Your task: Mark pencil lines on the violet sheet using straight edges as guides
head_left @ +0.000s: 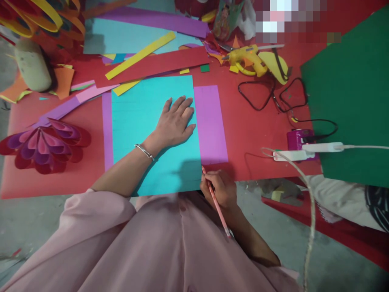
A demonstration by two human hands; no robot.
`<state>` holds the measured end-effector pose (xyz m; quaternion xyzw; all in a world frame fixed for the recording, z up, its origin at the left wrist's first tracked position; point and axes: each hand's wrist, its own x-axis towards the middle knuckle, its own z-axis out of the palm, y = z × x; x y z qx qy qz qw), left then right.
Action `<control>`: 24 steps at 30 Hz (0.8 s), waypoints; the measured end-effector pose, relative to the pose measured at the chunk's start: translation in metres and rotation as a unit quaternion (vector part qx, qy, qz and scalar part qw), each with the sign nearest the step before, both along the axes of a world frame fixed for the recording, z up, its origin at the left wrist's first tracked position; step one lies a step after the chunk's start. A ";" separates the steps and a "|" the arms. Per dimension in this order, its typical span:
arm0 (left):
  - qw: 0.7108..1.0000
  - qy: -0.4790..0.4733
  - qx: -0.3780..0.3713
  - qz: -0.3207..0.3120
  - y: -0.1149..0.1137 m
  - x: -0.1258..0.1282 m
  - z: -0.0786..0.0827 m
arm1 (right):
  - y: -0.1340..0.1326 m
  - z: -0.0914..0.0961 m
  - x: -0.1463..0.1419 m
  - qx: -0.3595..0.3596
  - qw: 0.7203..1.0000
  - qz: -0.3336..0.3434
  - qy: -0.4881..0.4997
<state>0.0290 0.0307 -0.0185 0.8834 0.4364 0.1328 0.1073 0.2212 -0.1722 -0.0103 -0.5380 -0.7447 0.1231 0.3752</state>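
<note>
Down at the near edge, the right hand [220,188] has its grip closed around a thin pink pencil [216,202]. The fingers pinch it close to the tip, which touches the near right corner of a turquoise rectangular paper sheet [136,117]. The pencil's other end slants back toward the person's pink-clad lap.

Farther up, the left hand [174,121] lies flat on the same turquoise sheet, close to its right edge. Its grip is fully open, with the fingers spread and nothing held, and a thin silver bangle [145,151] sits on the wrist.

The turquoise sheet lies on a purple paper sheet [211,121] that shows as a band on its left and right. Both rest on a large red sheet [252,134] spread over the grey floor [30,227].

Left of them lies a red and purple folded-paper flower [45,144]. At the far side, a long red paper strip [152,67] and a yellow paper strip [141,54] cross one another. To the far right are a yellow glue gun [246,60] and a looping black cord [273,95]. A white power strip [304,152] lies at the edge of a big green sheet [349,101].
</note>
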 end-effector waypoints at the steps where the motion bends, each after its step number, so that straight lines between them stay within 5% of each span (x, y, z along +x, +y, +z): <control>1: 1.000 0.000 0.000 0.000 0.000 0.000 -0.001 | 0.000 0.000 0.000 -0.002 1.000 -0.001 -0.001; 24: 1.000 0.005 0.000 -0.001 0.000 0.000 0.000 | 0.012 0.003 -0.001 0.006 1.000 -0.010 -0.010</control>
